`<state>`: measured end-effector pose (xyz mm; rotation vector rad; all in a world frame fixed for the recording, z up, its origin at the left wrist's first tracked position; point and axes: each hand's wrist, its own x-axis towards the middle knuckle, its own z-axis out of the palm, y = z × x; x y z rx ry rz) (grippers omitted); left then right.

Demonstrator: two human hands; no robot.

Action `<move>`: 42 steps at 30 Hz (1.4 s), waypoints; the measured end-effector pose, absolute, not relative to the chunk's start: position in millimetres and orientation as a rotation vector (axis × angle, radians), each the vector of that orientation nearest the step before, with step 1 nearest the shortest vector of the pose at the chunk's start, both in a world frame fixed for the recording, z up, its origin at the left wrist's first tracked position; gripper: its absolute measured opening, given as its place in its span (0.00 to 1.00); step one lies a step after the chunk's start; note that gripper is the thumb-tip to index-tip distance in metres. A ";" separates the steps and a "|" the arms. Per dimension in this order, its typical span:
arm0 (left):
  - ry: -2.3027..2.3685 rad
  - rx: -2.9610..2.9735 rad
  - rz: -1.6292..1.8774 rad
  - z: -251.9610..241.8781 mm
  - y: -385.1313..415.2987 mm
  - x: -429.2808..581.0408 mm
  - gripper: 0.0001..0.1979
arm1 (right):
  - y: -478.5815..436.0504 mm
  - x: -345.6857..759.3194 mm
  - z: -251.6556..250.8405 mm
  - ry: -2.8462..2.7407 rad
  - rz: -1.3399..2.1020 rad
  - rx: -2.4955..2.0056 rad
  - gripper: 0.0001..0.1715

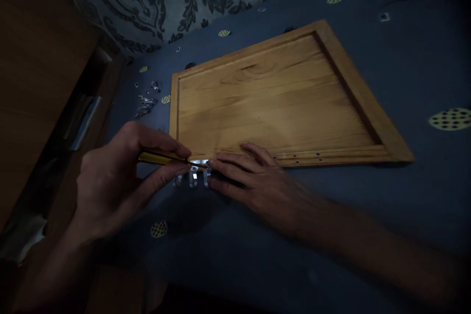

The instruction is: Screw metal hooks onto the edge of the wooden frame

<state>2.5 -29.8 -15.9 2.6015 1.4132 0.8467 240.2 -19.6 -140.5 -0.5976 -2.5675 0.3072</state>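
Yellow screwdriver (158,157) in left hand (106,186), at near-left clips (193,179), seemingly partly fitted; right hand (261,184) outspread on board (265,93) (bare holes (318,154) near right).

The left hand (106,186), at 8 o'clock from the middle of the view, is bare, broad across its back, with a rounded main knuckle, slim fingers (162,136), a smoothly tapered thumb (162,176) and a bare left forearm (55,267) whose outline fades into shadow. The right hand (265,186), at 5 o'clock, is bare too, with slender, round-tipped fingers (235,170) and a smooth, low back, and its long bare right forearm (360,233) runs out past 4 o'clock (dim light and blur hide the finer detail).
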 end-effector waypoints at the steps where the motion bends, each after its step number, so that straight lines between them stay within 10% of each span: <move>1: 1.428 2.609 0.849 -15.9 -30.7 3.1 0.10 | -19.5 240.3 -140.7 -2.567 0.307 -0.599 0.24; 42: 1.418 2.561 0.664 -8.0 -36.5 7.2 0.06 | -18.6 238.7 -142.0 -2.549 0.282 -0.588 0.25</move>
